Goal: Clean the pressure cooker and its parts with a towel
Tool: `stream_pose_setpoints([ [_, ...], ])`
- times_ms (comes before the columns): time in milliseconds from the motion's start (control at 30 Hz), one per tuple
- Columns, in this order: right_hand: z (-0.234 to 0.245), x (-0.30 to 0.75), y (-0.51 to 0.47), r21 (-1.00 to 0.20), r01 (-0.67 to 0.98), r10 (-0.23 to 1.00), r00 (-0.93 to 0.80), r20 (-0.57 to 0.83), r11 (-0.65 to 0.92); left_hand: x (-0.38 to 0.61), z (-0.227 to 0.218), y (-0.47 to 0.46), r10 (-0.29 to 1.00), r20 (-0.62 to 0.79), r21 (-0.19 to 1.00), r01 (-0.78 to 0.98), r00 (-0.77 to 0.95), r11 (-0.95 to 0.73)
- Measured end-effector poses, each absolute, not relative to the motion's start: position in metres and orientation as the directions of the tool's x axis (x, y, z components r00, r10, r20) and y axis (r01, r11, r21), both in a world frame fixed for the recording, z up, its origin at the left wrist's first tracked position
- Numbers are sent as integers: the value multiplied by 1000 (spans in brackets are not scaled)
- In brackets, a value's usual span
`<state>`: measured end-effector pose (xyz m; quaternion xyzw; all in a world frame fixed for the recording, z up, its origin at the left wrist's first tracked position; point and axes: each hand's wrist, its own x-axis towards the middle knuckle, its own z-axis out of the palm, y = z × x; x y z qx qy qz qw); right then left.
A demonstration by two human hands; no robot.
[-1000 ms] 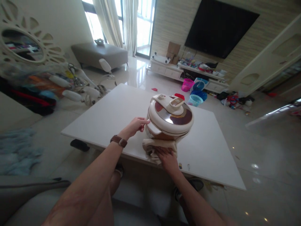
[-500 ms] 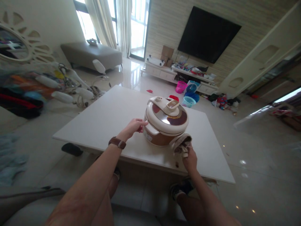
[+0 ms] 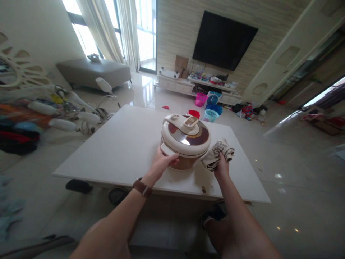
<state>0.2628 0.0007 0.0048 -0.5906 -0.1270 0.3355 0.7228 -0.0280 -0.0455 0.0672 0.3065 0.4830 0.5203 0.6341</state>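
A cream and brown electric pressure cooker [image 3: 185,138] with its lid on stands upright on the white table [image 3: 113,144]. My left hand [image 3: 163,162], with a brown watch on the wrist, is closed round the cooker's side handle at the near left. My right hand [image 3: 222,167] grips a bunched, patterned cloth [image 3: 219,153] just right of the cooker. Whether the cloth touches the cooker's side I cannot tell. A small brown bit [image 3: 203,189] lies near the table's front edge.
A floor lamp with white shades [image 3: 88,117] stands left of the table. Beyond the far edge are a pink basket [image 3: 201,99], a light-blue basket [image 3: 210,115] and a red tub [image 3: 193,114]. A low cabinet [image 3: 175,85] lines the wall under a television [image 3: 223,39].
My left hand has shifted along to the front of the handle. My right hand has moved the cloth from the cooker's front to its right side. The view has tilted and shifted.
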Motion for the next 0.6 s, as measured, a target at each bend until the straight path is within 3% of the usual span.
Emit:
stream_pose_setpoints([
  [267, 6, 253, 25, -907, -420, 665, 686, -295, 31, -19, 62, -43, 956, -285, 864, -451, -68, 226],
  [600, 11, 249, 25, -924, -359, 673, 716, -182, 132, -75, 60, -12, 963, -266, 903, -360, -37, 235],
])
